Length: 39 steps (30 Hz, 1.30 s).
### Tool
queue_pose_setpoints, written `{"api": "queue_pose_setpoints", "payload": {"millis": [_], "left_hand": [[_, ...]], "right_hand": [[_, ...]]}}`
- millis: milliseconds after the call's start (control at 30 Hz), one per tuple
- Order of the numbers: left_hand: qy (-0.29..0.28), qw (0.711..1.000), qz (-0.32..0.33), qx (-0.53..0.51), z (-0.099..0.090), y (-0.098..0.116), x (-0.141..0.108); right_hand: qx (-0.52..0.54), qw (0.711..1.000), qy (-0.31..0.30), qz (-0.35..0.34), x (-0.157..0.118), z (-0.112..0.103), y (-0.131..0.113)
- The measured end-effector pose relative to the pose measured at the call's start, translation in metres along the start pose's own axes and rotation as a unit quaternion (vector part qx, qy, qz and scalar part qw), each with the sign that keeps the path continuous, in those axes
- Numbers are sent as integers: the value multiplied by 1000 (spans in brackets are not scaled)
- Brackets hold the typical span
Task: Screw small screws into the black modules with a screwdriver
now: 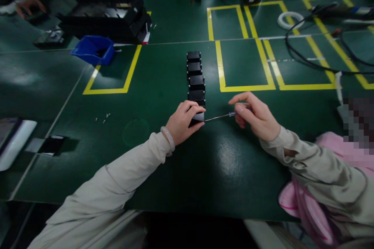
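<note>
Screwdriver (231, 114) in right hand (257, 117) meets 1 black block (199, 116) under left hand (181, 121).

Lg. green desk (181, 179), semi-gloss top, w/ yellow tape rects (220, 66) twd far edge; pale seam (175, 42) runs L–R across far half. Light patch (229, 155) reflected btwn ctr & near edge. Rm past far edge dim, blurry; v. dark below near L corner.

Bin (84, 55) behind screws (108, 116), both left of 5 blocks (196, 82)
</note>
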<state>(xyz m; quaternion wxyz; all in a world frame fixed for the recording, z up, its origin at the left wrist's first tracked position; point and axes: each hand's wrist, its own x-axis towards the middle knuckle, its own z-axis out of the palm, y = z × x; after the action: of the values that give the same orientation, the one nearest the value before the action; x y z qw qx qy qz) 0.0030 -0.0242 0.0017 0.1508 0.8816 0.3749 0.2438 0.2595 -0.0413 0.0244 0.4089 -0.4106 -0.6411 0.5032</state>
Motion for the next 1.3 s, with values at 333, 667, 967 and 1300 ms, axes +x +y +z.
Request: {"api": "queue_pose_setpoints", "payload": {"millis": [333, 667, 967, 1300], "left_hand": [[-7, 1000, -1, -26, 1, 0, 1], [-33, 998, -3, -59, 1, 6, 3], [-37, 998, -11, -52, 1, 5, 3], [-50, 998, -8, -41, -4, 7, 4]], "right_hand": [[-28, 999, 16, -38, 0, 1, 0], [-102, 991, 67, -58, -4, -2, 1], [-127, 987, 76, -68, -2, -1, -1], [-107, 989, 68, -78, -1, 0, 0]]}}
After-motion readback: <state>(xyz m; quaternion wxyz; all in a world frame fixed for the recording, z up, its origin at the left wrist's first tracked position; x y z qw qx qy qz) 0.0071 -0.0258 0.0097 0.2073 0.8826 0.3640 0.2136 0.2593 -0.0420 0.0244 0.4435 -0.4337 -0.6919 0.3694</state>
